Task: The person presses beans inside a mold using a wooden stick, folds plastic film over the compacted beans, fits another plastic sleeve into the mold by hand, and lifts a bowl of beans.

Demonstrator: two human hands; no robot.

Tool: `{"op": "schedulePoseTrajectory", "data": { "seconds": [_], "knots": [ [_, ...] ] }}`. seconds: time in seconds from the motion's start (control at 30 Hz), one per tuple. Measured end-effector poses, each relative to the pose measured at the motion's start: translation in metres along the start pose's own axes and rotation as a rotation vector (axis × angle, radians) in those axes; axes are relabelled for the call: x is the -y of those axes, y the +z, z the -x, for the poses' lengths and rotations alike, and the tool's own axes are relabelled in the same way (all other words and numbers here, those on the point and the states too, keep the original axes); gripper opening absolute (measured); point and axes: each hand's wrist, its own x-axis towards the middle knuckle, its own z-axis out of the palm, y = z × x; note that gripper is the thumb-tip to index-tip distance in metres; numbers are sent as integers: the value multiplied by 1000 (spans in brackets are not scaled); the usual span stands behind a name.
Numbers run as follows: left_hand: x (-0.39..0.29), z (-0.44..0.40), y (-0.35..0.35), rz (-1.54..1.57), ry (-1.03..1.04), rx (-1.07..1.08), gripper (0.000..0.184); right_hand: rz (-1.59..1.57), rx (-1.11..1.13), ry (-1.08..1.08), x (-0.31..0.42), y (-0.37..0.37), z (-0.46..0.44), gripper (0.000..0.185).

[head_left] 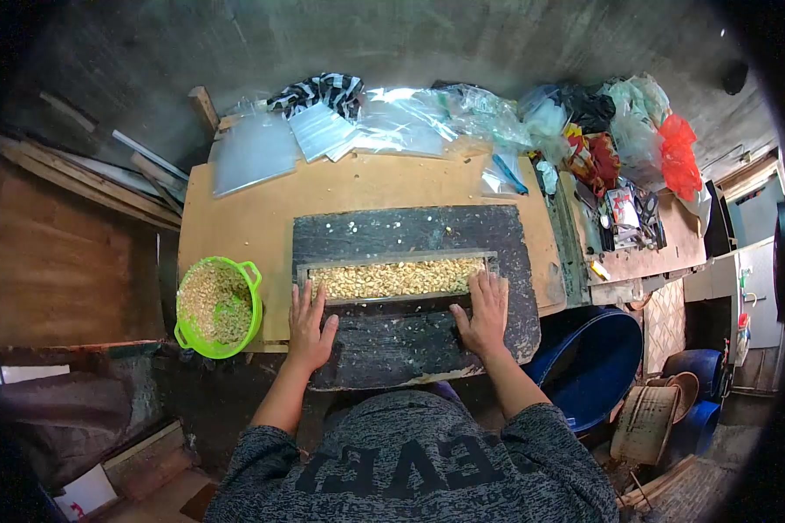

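A long, narrow rectangular frame lies on a dark, worn board. Pale yellowish pieces, perhaps nuts or puffed grain, fill it in an even layer. My left hand rests at the frame's left end, fingers stretched out and touching its near corner. At the opposite end, my right hand lies with fingers extended over the frame's right corner. Neither hand grips anything. To the left of my left hand stands a bright green basket holding more of the same pale pieces.
The dark board sits on a light wooden table. Clear plastic sheets and bags line its back edge. A red bag and tools occupy the right side. Below stands a large blue tub.
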Motion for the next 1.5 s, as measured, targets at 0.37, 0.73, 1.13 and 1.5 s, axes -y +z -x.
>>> {"op": "schedulePoseTrajectory", "data": {
  "seconds": [0.37, 0.73, 1.13, 1.5],
  "knots": [
    [1, 0, 3, 9, -7, -5, 67, -66, -76, 38, -8, 4, -9, 70],
    [-2, -1, 0, 15, 7, -11, 68, -4, 50, 51, 8, 2, -26, 69],
    [1, 1, 2, 10, 22, -30, 67, -247, -332, -67, -12, -21, -85, 33],
    [-4, 0, -2, 35, -23, -5, 68, -36, 340, 149, -24, 10, -197, 26]
  ]
}}
